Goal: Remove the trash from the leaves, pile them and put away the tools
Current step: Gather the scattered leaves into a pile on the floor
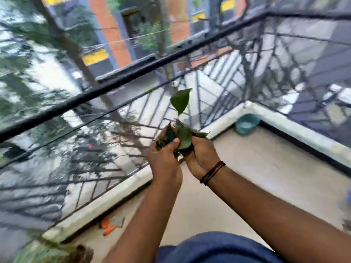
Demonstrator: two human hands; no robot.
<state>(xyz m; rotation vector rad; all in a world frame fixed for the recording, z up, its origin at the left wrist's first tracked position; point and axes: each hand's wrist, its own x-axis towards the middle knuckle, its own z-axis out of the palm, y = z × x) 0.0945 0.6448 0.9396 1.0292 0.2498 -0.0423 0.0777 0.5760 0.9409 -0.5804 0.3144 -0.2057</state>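
While 2 hands (182,156) cup them, green leaves (181,133) look crumpled, 1 upright.

A pale beige tiled balcony floor (266,177) fills the lower right of the frame, edged by a white raised kerb (114,196). A black metal railing with diagonal bars (117,84) runs above it. A teal plastic tub (247,123) sits in the far corner. Blurred trees and orange-and-grey buildings (112,31) show in daylight beyond.

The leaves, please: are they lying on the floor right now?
No, both the left hand and right hand hold the leaves up by the railing.
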